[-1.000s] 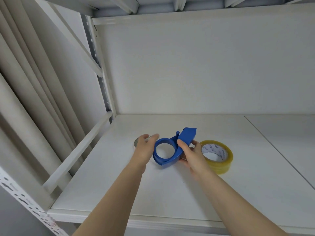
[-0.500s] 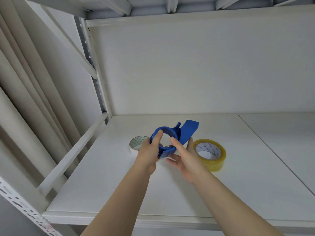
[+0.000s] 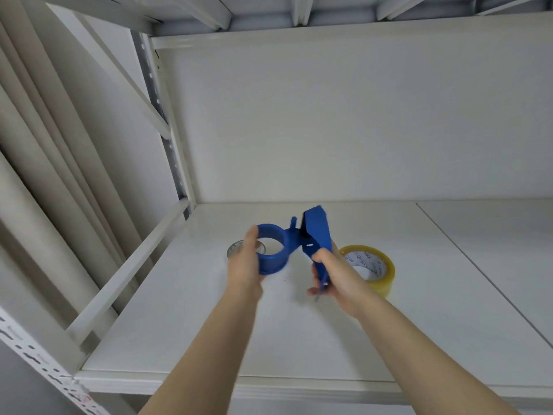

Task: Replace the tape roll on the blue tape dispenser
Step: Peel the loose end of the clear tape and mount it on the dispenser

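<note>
I hold the blue tape dispenser (image 3: 299,244) in the air above the white shelf (image 3: 299,339). My left hand (image 3: 245,265) grips its round hub ring, which has no roll on it. My right hand (image 3: 335,274) grips its flat handle from below. A full yellowish roll of clear tape (image 3: 374,265) lies flat on the shelf just right of my right hand. A nearly spent roll (image 3: 236,248) with a pale core lies flat behind my left hand, partly hidden by it.
The shelf has a white back wall (image 3: 329,130) and a deck close overhead. A slanted side rail (image 3: 125,274) and a perforated upright (image 3: 167,145) bound the left. A seam (image 3: 478,280) splits the shelf board at the right.
The dispenser went from resting on the shelf to being lifted and turned in both hands. My left hand moved onto the hub ring, and my right hand slid down onto the handle.
</note>
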